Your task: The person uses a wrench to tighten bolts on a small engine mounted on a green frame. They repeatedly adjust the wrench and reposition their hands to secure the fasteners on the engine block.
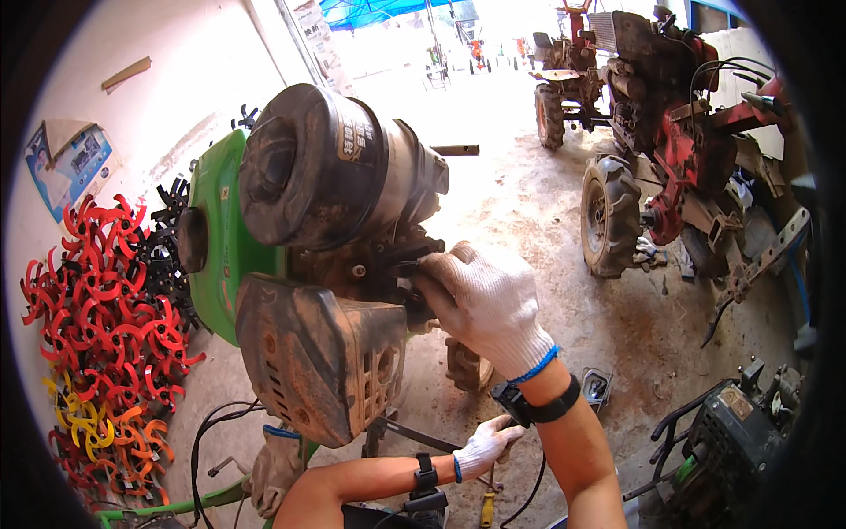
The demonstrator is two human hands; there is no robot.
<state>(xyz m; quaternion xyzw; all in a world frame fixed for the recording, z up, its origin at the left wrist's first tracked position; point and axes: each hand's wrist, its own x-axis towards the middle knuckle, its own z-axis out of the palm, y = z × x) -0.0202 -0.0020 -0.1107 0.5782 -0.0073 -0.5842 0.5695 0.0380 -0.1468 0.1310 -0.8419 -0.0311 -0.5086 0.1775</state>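
Observation:
A small engine with a black round air filter housing (pixel 304 167), a green fuel tank (pixel 216 238) and a dirt-caked muffler cover (pixel 308 357) stands in front of me. My right hand (pixel 485 304), in a white knit glove, reaches to the engine's side below the filter housing. Its fingers are bent closed against dark parts there, and what they grip is hidden. Lower down, my left hand (pixel 485 446), also gloved, is curled near a dark bar (pixel 419 435). Whether anything sits in its fingers I cannot make out.
Red, orange and yellow tiller blades (pixel 106 309) are piled at the left wall. A worn red walking tractor (pixel 674 167) stands far right, a dark engine (pixel 731 441) near right. A yellow-handled tool (pixel 487 510), a metal part (pixel 597 386) and a dirty glove (pixel 276 476) lie low in view.

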